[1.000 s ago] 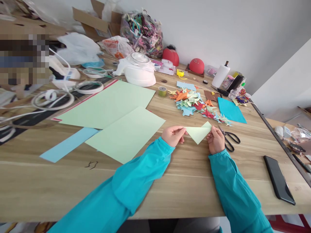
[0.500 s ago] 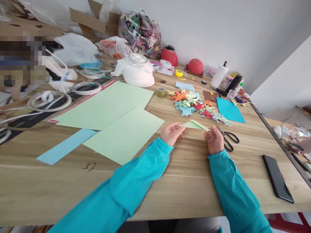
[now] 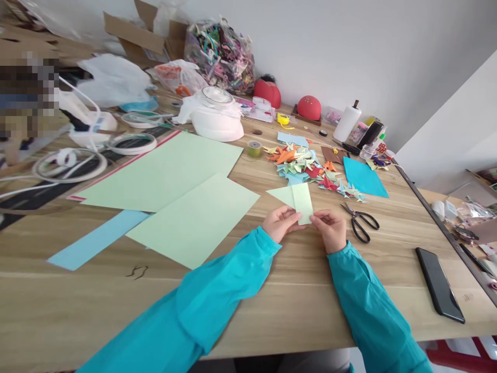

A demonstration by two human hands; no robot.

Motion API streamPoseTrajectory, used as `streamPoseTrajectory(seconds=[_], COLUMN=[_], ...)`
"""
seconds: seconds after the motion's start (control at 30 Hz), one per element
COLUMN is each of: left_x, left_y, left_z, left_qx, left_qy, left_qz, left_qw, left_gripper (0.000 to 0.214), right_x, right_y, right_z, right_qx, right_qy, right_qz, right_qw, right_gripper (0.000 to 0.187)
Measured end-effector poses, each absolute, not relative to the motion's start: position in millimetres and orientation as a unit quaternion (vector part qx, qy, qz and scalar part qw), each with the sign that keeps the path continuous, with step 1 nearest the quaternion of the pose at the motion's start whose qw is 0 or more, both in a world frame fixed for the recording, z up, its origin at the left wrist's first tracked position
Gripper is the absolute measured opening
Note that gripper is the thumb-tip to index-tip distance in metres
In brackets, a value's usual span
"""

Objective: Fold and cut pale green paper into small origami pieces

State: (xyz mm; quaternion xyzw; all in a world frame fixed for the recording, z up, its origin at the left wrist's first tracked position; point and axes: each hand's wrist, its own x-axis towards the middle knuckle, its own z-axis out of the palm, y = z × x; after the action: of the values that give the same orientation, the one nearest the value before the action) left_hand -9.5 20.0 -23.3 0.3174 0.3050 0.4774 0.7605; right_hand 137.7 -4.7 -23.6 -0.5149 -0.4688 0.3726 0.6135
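Right of the frame's centre, the left hand (image 3: 281, 223) and right hand (image 3: 330, 228) are gripping the lower end of the folded green paper (image 3: 303, 200) between thumbs and fingers — probably steadying its creases — while the scissors (image 3: 354, 213) are lying rightward, apparently for easy reach.

Folded pale-green paper (image 3: 302, 201) in left hand (image 3: 280, 223) and right hand (image 3: 331, 228).
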Motion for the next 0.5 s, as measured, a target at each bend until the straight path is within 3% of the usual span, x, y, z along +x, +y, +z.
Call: streamPoseTrajectory(seconds=[0.17, 0.37, 0.5], left_x=[-5.5, -8.3, -7.5], left_y=[17.9, 16.9, 18.2], left_z=[-28.6, -25.2, -23.9], left_qx=[0.274, 0.307, 0.305], left_qy=[0.342, 0.317, 0.32], left_qz=[0.527, 0.523, 0.503], left_qw=[0.728, 0.729, 0.743], left_gripper=[0.03, 0.051, 0.047], right_x=[134.4, 134.0, 134.4], right_y=[-7.5, -7.1, -9.0], right_z=[-23.9, -25.1, -24.8], right_qx=[-0.56, -0.559, -0.549], right_qy=[-0.529, -0.546, -0.564], right_qz=[0.256, 0.261, 0.272], right_qw=[0.584, 0.567, 0.553], right_gripper=[0.014, 0.014, 0.012])
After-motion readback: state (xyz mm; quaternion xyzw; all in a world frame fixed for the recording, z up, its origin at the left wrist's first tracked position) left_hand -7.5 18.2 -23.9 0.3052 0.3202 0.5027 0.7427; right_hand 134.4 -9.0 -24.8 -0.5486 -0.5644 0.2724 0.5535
